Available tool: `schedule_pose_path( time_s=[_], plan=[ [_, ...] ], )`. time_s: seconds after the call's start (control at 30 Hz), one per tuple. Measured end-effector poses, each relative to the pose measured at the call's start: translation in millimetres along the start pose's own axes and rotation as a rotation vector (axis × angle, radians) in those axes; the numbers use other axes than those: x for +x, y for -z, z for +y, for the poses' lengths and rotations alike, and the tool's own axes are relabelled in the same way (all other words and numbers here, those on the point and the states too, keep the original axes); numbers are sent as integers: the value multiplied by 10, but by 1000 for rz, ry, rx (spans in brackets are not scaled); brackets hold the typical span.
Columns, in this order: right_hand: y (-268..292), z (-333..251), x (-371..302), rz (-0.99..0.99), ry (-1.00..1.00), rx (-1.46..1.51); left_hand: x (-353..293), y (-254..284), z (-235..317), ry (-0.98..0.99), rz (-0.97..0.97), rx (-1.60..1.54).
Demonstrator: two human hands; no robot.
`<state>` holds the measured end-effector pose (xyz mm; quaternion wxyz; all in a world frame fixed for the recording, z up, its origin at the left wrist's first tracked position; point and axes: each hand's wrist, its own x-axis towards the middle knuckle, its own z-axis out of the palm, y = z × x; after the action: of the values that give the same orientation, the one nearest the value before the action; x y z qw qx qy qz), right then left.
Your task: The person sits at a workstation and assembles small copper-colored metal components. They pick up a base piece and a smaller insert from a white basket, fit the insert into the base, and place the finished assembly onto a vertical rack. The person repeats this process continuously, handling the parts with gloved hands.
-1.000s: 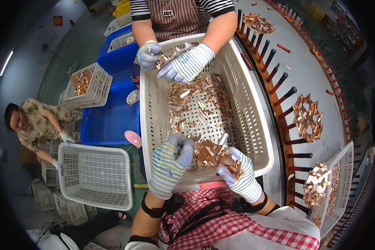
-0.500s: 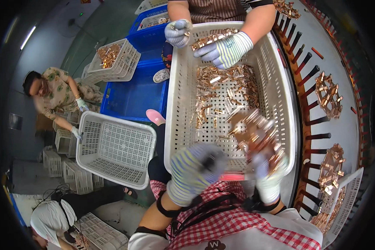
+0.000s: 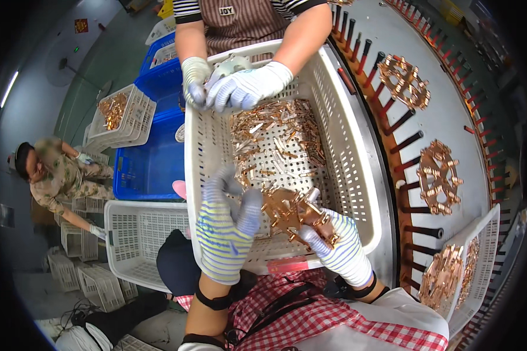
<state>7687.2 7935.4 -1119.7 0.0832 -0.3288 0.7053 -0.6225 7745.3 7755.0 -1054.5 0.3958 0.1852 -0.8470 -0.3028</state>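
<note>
My right hand [image 3: 344,250], in a white glove with blue and yellow stripes, grips a copper-coloured ring-like part [image 3: 295,212] with many short stubs. The part is over the near end of a white perforated plastic crate [image 3: 360,175]. Just left of it, my gloved left hand [image 3: 223,231] is open, its fingers curved and apart, with nothing seen in them. Many small copper-coloured pieces [image 3: 269,123] lie loose on the crate's floor. Across the crate, a co-worker's gloved hands [image 3: 243,88] hold a silvery lobed part [image 3: 234,64] over the far rim.
On the right, a rack of dark and red rods [image 3: 413,142] runs beside the crate; ring-like parts [image 3: 440,177] lie beyond it. A white basket [image 3: 490,251] holds more. At left are a blue bin [image 3: 152,158] and another white crate [image 3: 146,234], with a person beside it.
The whole view has shifted, so the crate appears further left. My left hand's fingers have spread apart. The co-worker's part has turned from edge-on to showing its flat side.
</note>
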Motion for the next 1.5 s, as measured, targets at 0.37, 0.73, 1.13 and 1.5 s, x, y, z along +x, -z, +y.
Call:
schedule_pose_path(
  time_s=[0.37, 0.73, 1.13, 1.5],
  plan=[
    [-178, -46, -799, 43, 156, -189, -784, 325, 38, -260, -168, 50],
    [-301, -150, -1560, 29, 126, -321, -1485, 770, -72, -542, -141, 140],
    [-451, -385, -2341, -12, 246, -439, -2304, 1088, 332, -113, -376, -180],
    [-228, -645, -3187, -29, 45, -337, -3209, 1411, 605, -499, -314, 205]
  ],
)
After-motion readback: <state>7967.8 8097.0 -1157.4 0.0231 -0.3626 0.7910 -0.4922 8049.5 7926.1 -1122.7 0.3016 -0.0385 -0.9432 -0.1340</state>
